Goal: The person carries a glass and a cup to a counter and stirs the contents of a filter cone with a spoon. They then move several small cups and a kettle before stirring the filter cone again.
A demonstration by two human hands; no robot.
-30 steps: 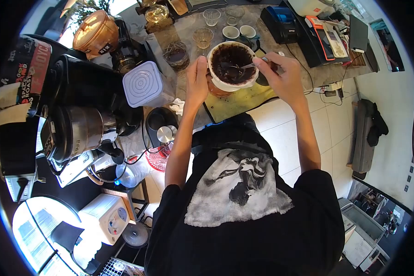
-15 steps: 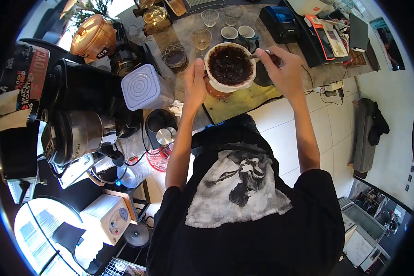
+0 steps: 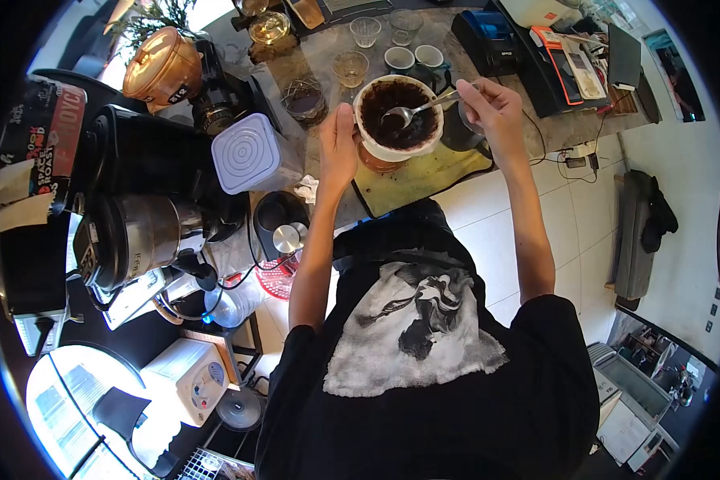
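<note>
A white round cup-like vessel (image 3: 368,138) with dark wet coffee grounds (image 3: 386,100) inside stands over a brown base near the counter's front edge. My left hand (image 3: 340,146) rests against its left side, with thumb and fingers around the rim. At the right, my right hand (image 3: 492,112) holds the handle end of a metal spoon (image 3: 434,104). The spoon's bowl lies over the grounds, inside the vessel. Below the vessel spreads a yellow-green mat (image 3: 408,188) with dark specks.
Small glasses (image 3: 350,70) and two white-rimmed cups (image 3: 398,58) stand behind the vessel. A lidded plastic container (image 3: 248,156) and a glass with dark liquid (image 3: 302,102) are at left. A blue-black device (image 3: 488,44) stands at the back right.
The spoon has come up out of the grounds, so its bowl now shows. My right hand has shifted slightly and its grip on the handle has changed. My left hand stays at the vessel.
</note>
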